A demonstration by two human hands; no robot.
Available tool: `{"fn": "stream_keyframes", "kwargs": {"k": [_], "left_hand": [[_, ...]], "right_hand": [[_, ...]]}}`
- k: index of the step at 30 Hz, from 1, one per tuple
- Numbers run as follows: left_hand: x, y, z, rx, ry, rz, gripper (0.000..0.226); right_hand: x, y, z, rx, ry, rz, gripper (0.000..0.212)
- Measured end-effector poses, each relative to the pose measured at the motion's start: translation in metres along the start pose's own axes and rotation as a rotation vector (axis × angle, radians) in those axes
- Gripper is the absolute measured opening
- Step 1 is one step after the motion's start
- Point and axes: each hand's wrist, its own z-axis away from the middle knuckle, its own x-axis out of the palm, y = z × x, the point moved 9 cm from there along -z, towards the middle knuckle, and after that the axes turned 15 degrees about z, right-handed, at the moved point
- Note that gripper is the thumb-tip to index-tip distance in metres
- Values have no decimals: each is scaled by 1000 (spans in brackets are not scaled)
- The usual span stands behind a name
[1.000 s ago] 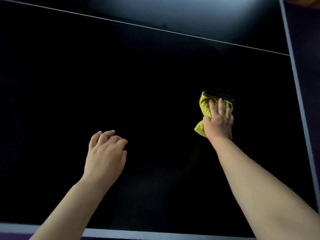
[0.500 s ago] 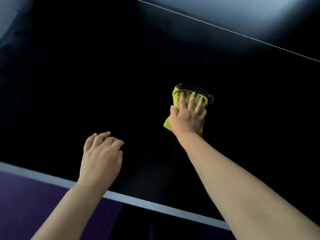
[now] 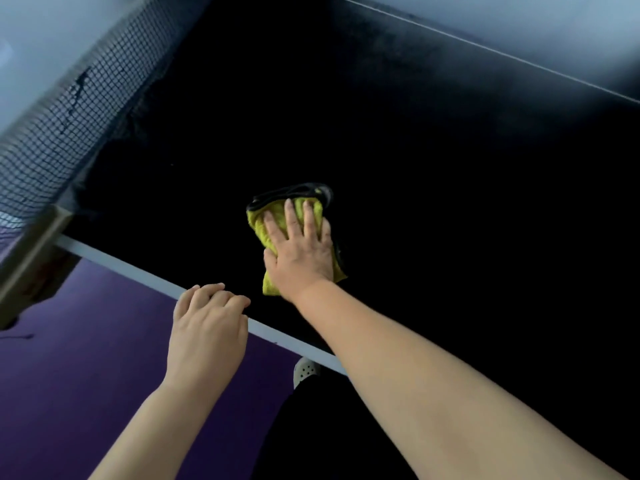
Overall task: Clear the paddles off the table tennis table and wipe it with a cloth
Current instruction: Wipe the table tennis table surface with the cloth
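Pressing flat with the right hand (image 3: 298,251), fingers straight and a little spread, onto a yellow cloth (image 3: 258,225) bunched beneath the palm on the dark table tennis table (image 3: 450,202). Pinching nothing, only bearing down, with the black trim (image 3: 291,192) of the cloth showing just beyond the fingertips and a yellow corner poking out beside the wrist. Lying close to the near white edge line (image 3: 138,271), to the right of the net (image 3: 52,116) at far left. Poised at that near edge with the left hand (image 3: 207,327), fingers loosely curled round nothing; impossible to tell whether touching the edge or just above it. No paddles in view on this stretch of tabletop, so probably well into the wiping stage. Below the edge, purple floor (image 3: 86,375) and the toe of a pale shoe (image 3: 304,370).

Likely to handle as soft, light and limp: apt to fold, bunch or roll under the palm rather than slide as one piece. Best taken from above, across the middle, with a broad flat palm and spread fingers to pin the layers together. Not to be pinched at one corner, for fear of dragging the rest loose. Probably smooth and hard underneath, so little drag to be expected, and some risk of slipping out from under the hand on a quick stroke toward the net.
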Motion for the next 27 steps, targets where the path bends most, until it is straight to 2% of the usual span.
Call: {"fn": "stream_keyframes", "kwargs": {"k": [4,9,19,27], "left_hand": [[-4,16,-1,17,3,-29,15],[7,73,-9,111,-13,-30,34],[75,237,-4,304,-66,-2,37],[131,357,27,420,-106,30,24]], "right_hand": [[12,2,35,-137,-9,4,62],[32,62,75,-127,-12,-39,62],[84,301,152,235,-21,-61,64],[140,483,245,549,-76,-157,61]]}}
